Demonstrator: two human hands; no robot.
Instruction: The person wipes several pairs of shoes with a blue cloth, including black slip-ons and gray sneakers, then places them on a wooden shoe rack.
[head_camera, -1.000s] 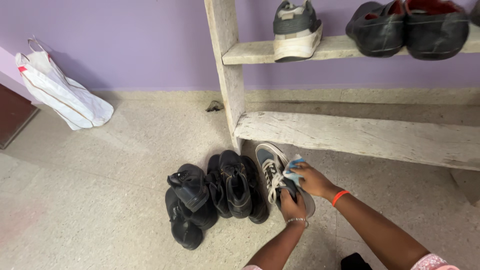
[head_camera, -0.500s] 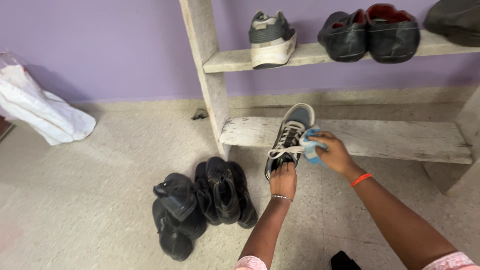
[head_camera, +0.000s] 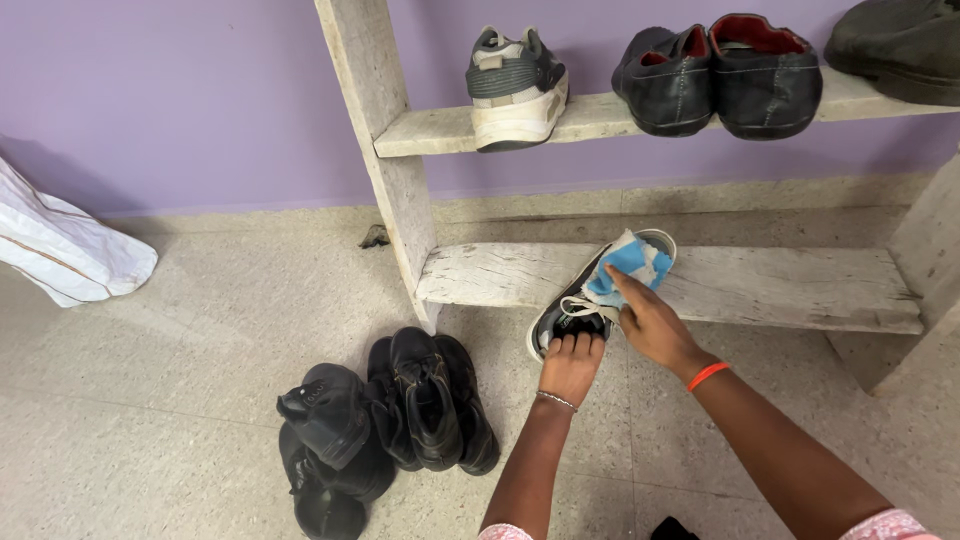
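At the far left a white bag (head_camera: 65, 250) leans on the purple wall, well apart from the work. On the floor (head_camera: 200, 330) near the middle lies a heap of black shoes (head_camera: 385, 420), some stacked on others. Just to the right of them the left hand (head_camera: 570, 365) grips the heel end of a grey sneaker (head_camera: 575, 315), fingers closed on its opening; the sneaker is tilted, with its toe resting on the front edge of the lower shelf (head_camera: 760, 285). The right hand (head_camera: 650, 325) presses a blue cloth (head_camera: 630, 265) on the toe part, fingers flat and closed over the cloth. To wipe well, I think the left hand must keep the heel firm so the shoe does not slide off the shelf edge, and the cloth should go along the toe in short strokes. The wooden post (head_camera: 385, 150) stands close on the left of the sneaker, so there is little room on that side; to the right the lower shelf is bare and gives more room. Above, the upper shelf (head_camera: 600, 115) carries a grey and white sneaker (head_camera: 515, 85) and dark shoes (head_camera: 720, 75).
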